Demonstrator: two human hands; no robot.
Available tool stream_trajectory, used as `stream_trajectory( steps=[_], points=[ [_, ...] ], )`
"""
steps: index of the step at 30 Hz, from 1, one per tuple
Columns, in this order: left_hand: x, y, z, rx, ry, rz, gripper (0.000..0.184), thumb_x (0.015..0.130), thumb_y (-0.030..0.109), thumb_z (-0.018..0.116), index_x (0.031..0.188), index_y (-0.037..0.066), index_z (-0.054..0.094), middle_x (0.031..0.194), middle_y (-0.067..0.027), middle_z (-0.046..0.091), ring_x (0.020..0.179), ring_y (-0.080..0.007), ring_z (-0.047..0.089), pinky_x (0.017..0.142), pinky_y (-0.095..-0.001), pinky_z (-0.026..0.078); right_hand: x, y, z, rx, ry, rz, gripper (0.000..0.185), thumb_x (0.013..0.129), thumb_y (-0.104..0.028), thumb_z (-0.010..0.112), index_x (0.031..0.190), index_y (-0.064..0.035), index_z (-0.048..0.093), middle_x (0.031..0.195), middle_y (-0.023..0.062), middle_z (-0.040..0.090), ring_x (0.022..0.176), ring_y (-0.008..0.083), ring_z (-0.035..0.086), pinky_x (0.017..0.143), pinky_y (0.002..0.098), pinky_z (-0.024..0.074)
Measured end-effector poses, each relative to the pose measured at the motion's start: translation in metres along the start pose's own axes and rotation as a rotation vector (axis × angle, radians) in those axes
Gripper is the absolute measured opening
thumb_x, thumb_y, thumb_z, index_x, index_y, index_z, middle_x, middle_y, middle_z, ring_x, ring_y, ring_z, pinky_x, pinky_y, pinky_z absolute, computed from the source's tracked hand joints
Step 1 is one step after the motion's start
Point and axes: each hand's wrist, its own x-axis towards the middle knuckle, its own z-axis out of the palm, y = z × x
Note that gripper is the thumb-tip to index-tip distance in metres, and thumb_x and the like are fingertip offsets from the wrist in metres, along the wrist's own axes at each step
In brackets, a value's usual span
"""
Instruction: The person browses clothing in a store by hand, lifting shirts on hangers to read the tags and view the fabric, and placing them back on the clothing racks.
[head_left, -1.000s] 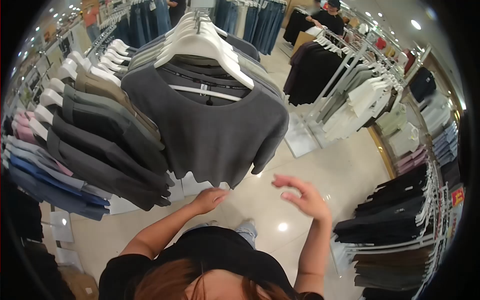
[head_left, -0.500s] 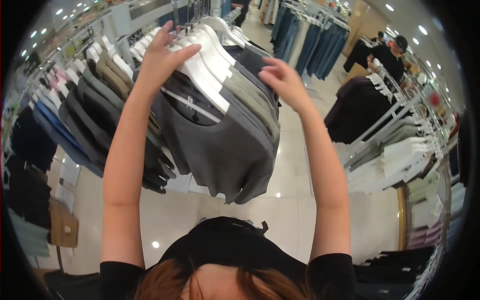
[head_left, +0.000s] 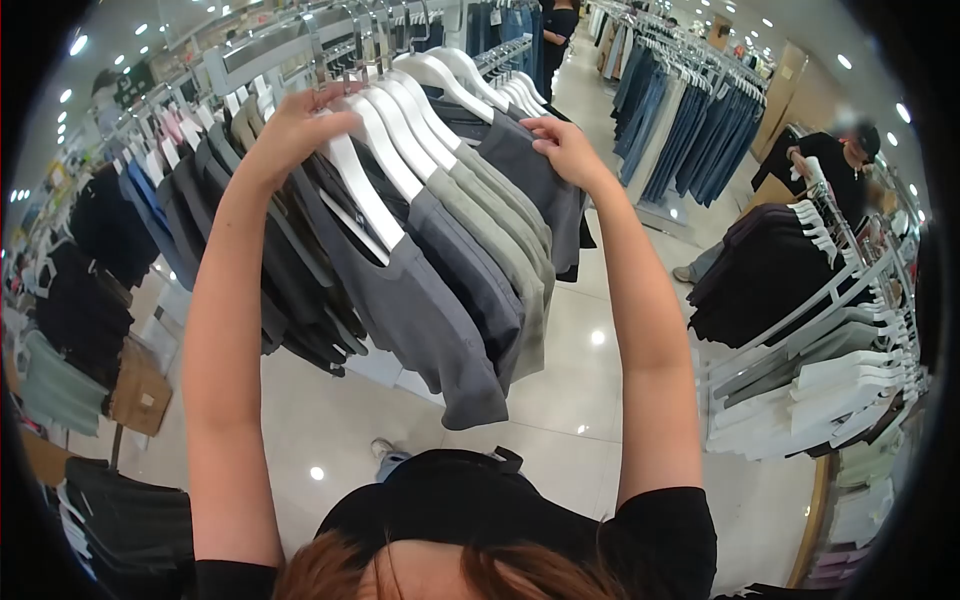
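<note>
My left hand [head_left: 300, 135] is closed around the top of the front white hanger [head_left: 362, 190], just below its metal hook; some fingertips are hidden behind it. From that hanger hangs a grey shirt [head_left: 425, 310], its sleeve toward me. Behind it hang a darker grey shirt [head_left: 465, 262] and several sage-green shirts [head_left: 500, 225], all on white hangers. On the far side, my right hand [head_left: 568, 155] pinches the shoulder of a dark grey shirt [head_left: 530, 170], its thumb and fingers close together at the cloth.
Left of my hand, a row of dark garments [head_left: 205, 200] hangs close by. Jeans [head_left: 655, 120] hang on a rack farther back. To the right, a person in black [head_left: 835, 160] stands behind a rack of black clothes [head_left: 765, 275]. A brown box [head_left: 140, 388] sits at lower left.
My left hand has lowered onto the front hanger and closed. My right hand has come to the dark grey shirt's shoulder. The front shirts have turned more side-on and spread apart.
</note>
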Motion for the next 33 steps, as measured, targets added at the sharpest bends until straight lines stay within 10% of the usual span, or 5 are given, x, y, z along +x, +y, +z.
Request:
stream_trajectory(
  steps=[15,26,33],
  points=[
    [-0.002,0.005,0.000,0.085,-0.036,-0.052,0.052,0.074,0.028,0.059,0.120,0.002,0.054,0.101,-0.0070,0.060,0.093,-0.0138,0.055,0.088,-0.0259,0.039,-0.020,-0.005,0.001,-0.213,0.203,-0.064,0.033,0.076,0.000,0.058,0.108,-0.0092,0.059,0.096,0.0140,0.059,0.092,0.0293,0.057,0.080,0.0350,0.0447],
    [-0.002,0.008,-0.003,0.119,-0.054,-0.053,0.056,0.073,0.028,0.060,0.122,0.002,0.052,0.099,-0.0067,0.061,0.092,-0.0137,0.056,0.088,-0.0262,0.040,-0.013,-0.003,-0.005,-0.192,0.038,-0.037,0.098,0.055,-0.042,0.080,0.132,0.0000,0.035,0.129,0.0229,0.042,0.120,0.0335,0.042,0.099,0.0366,0.0348],
    [0.001,0.002,-0.004,0.080,-0.050,-0.051,0.053,0.074,0.027,0.061,0.121,0.004,0.054,0.097,-0.0055,0.060,0.091,-0.0134,0.054,0.087,-0.0264,0.039,0.022,-0.034,0.023,-0.444,-0.059,0.084,0.106,0.053,-0.053,0.077,0.137,-0.0100,0.028,0.128,0.0214,0.044,0.117,0.0328,0.045,0.096,0.0413,0.0374]
  ],
)
